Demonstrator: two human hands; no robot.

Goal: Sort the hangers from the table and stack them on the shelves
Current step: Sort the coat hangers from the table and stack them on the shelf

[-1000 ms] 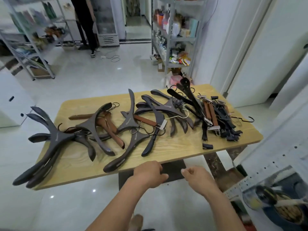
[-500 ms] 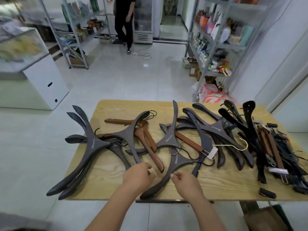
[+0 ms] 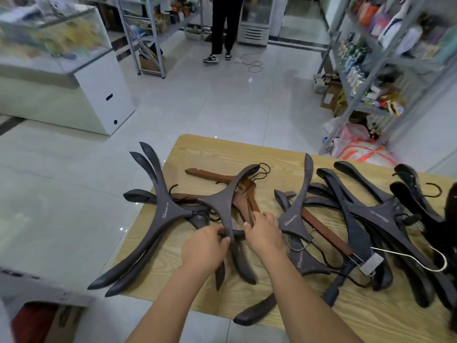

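Head view, hanger sorting at a light wood table

- Left hand: over the middle of the tabletop's near half, fingers curled round the lower arm of a dark hanger, grasping it.
- Right hand: just beside the left, fingers bent at the same spot, where the dark hanger crosses the brown hangers. Cannot tell what it grips, if anything.
- Dark hanger: lies across the brown hangers left of the tabletop's centre, upper arm pointing to the far edge, lower arm towards the near edge.
- Stack of dark hangers: at the left edge, arm tips overhanging it on both ends.
- Labelled dark hanger: mid-tabletop, just right of the right hand, one arm pointing to the far edge.
- Brown bar hanger: partly under the labelled one, slanting to the near right.
- Heap of dark hangers: right half of the tabletop, tangled, with a silver hook lying on top.
- Shelves: metal rack beyond the far right corner, stocked with goods.
- Person in dark trousers: standing on the tiled floor, well apart from the table
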